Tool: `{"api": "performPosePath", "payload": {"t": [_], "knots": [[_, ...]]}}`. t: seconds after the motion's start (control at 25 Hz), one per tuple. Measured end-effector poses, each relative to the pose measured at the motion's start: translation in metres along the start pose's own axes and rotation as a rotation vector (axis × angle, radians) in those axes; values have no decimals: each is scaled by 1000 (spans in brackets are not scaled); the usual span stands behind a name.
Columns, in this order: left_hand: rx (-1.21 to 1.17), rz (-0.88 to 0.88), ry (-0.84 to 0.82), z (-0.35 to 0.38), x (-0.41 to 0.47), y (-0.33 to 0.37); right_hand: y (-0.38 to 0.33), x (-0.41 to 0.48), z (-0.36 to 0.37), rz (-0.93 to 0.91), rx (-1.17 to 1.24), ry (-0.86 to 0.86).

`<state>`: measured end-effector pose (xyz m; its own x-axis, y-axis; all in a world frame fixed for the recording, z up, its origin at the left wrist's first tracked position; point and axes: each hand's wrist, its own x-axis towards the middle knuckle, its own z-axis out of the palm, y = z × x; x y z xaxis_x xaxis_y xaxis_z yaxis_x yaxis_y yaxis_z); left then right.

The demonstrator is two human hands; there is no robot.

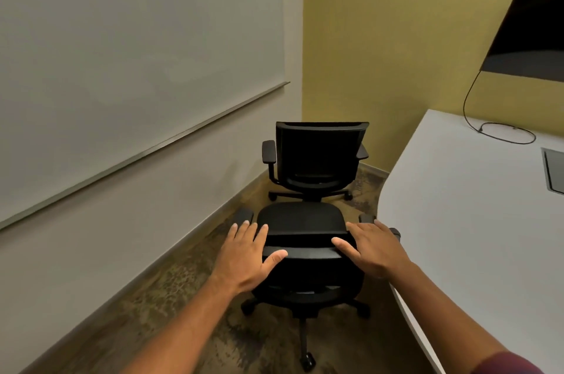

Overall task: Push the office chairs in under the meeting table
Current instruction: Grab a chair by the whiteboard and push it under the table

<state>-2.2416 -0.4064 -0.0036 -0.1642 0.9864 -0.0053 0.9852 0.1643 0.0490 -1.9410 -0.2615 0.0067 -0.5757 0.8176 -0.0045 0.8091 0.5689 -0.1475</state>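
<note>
You stand in a narrow aisle of a small meeting room, with a whiteboard (pixel 122 68) on the wall to your left, a yellow wall (pixel 396 37) ahead and the white bench (pixel 473 236) curving in from your right. A cable (pixel 500 135) loops over its far end, below a dark screen (pixel 534 22).

The near chair (pixel 300 219) sits just beside the bench edge but not under it; it faces down the aisle, its back toward you, so it probably needs turning before it can go in. Your left hand (pixel 247 254) and right hand (pixel 374 251) rest at either end of the backrest's top edge, which gives you leverage to swivel and steer it on its wheels. The fingers (pixel 345 247) of both hands are spread flat, thumbs lying along the rim; neither has closed around anything.

The far chair (pixel 317 157) stands in the corner, also with its back to you and clear of the bench. Neither chair looks pushed in yet, so the job seems barely begun.
</note>
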Motion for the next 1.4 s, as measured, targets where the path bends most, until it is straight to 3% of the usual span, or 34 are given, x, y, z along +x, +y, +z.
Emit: {"api": "performPosePath", "payload": {"t": [0.12,0.44,0.6,0.84,1.08,1.4], "knots": [[-3,66,46,1,17,-9,15,18,2,-1,18,-38],[-58,103,186,1,23,1,19,1,11,5,31,89],[-57,148,181,4,22,-8,5,-14,12,47,4,107],[-73,257,195,9,9,-38,-41,-53,18,191,14,97],[-119,451,327,9,-5,-68,-98,-105,31,357,-6,84],[-180,661,320,14,-7,-96,-167,-148,32,542,-18,49]]}}
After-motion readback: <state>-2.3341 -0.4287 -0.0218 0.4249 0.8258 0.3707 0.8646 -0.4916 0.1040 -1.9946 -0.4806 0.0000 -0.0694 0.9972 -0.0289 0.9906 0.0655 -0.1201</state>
